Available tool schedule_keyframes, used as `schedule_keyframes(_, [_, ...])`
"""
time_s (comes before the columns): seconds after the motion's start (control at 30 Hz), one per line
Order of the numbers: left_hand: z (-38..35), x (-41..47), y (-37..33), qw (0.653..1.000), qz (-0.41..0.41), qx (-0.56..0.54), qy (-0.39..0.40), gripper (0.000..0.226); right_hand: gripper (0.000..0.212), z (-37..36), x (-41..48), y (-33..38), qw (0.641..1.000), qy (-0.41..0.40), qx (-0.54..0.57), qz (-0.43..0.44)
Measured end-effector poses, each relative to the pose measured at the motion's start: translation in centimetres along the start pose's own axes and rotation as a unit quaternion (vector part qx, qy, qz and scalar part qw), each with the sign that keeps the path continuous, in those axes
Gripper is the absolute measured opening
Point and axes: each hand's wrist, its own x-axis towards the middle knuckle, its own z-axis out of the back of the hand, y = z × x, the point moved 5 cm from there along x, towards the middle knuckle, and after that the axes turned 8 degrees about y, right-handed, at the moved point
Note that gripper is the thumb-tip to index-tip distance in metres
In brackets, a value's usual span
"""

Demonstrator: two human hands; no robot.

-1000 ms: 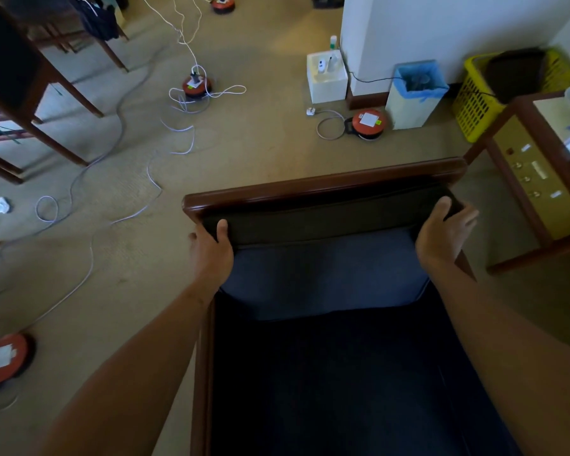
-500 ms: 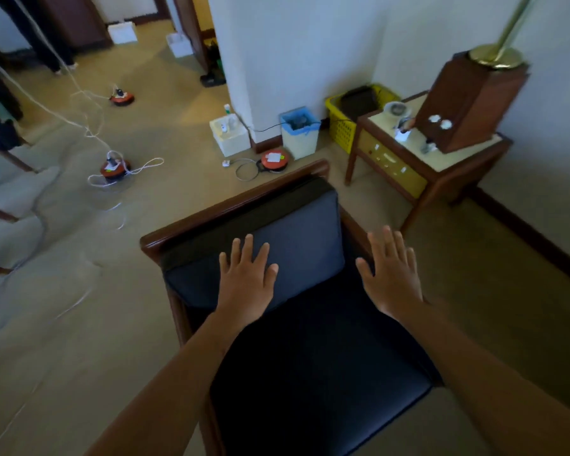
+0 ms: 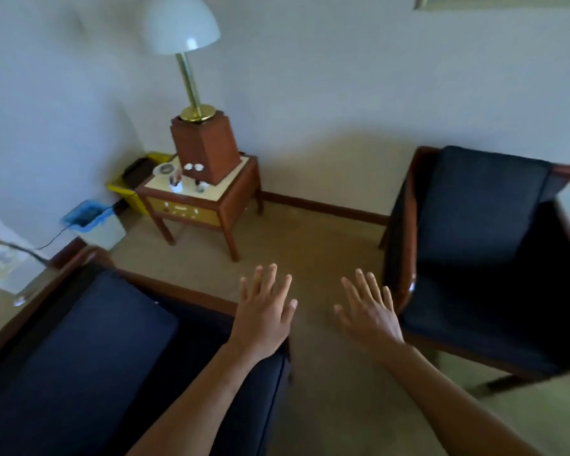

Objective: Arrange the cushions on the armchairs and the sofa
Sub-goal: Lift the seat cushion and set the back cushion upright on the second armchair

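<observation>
From the head camera, both hands hang over bare carpet (image 3: 310,245) in the gap between two armchairs. The left hand (image 3: 264,311) and the right hand (image 3: 369,314) are spread flat, palms down, fingers apart — neither has hold of anything.

The near armchair (image 3: 165,287) sits at the lower left, its back cushion (image 3: 79,350) lying against the backrest and its seat cushion (image 3: 250,390) under the left forearm. The far armchair (image 3: 405,205) stands to the right, with its back cushion (image 3: 474,205) upright and running lengthwise up the backrest, and its seat cushion (image 3: 474,327) below it. That chair lies ahead and to the right, so the right hand is the nearer one, just beside its front corner.

Count: two armchairs, four cushions (two each), no sofa in view. A side table (image 3: 241,179) with a lamp (image 3: 181,24) stands by the wall between the chairs. All four cushions look seated, so my guess is the far chair gets checked next.
</observation>
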Motion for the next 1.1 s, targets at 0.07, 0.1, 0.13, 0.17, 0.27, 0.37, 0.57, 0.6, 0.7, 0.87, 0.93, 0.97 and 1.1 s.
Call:
schedule_keyframes(0.07, [-0.9,3.5,-5.5,0.999,-0.041,0.002,0.002,0.061,0.067,1.6,-0.5,-5.5,0.999,-0.011,0.008,-0.036])
schedule_keyframes(0.1, [-1.3,5.2,-8.3,0.998,-0.057,0.001,0.004,0.062,0.067,2.4,-0.7,-8.1,0.999,-0.014,0.010,-0.051])
schedule_keyframes(0.13, [-1.8,6.9,-11.1,0.998,-0.069,0.002,0.005,0.063,0.067,3.3,-0.9,-10.7,0.998,-0.017,0.013,-0.064])
schedule_keyframes(0.17, [-2.3,8.6,-13.8,0.997,-0.078,0.003,0.007,0.063,0.067,4.1,-1.0,-13.2,0.997,-0.019,0.016,-0.075])
schedule_keyframes(0.27, [-4.0,13.3,-21.1,0.995,-0.101,0.011,0.017,0.060,0.067,6.0,-0.9,-20.6,0.994,-0.018,0.019,-0.105])
schedule_keyframes(0.37, [-5.3,17.7,-27.5,0.992,-0.122,0.012,0.028,0.060,0.067,8.0,-0.2,-27.6,0.991,-0.025,0.022,-0.129])
schedule_keyframes(0.57, [-6.4,26.6,-36.4,0.986,-0.149,0.025,0.072,0.061,0.067,12.8,3.5,-37.7,0.987,-0.053,0.027,-0.152])
schedule_keyframes(0.6, [-6.6,28.3,-37.4,0.985,-0.152,0.030,0.077,0.061,0.067,13.5,4.6,-39.1,0.986,-0.053,0.028,-0.155])
schedule_keyframes(0.7, [-7.1,33.8,-39.8,0.984,-0.155,0.041,0.082,0.060,0.067,15.6,8.1,-42.6,0.985,-0.057,0.023,-0.158])
schedule_keyframes(0.87, [-7.5,43.6,-42.5,0.983,-0.164,0.039,0.078,0.060,0.066,19.0,15.6,-47.6,0.986,-0.051,0.013,-0.157])
schedule_keyframes(0.93, [-7.5,47.8,-43.3,0.984,-0.160,0.019,0.081,0.060,0.066,20.6,19.0,-49.5,0.986,-0.046,0.013,-0.160])
schedule_keyframes(0.97, [-7.4,50.0,-43.6,0.984,-0.158,0.012,0.081,0.060,0.065,21.5,20.7,-50.4,0.986,-0.043,0.013,-0.161])
schedule_keyframes(1.1, [-7.2,58.6,-44.5,0.985,-0.146,-0.016,0.087,0.061,0.064,24.9,27.5,-53.8,0.985,-0.042,0.009,-0.168])
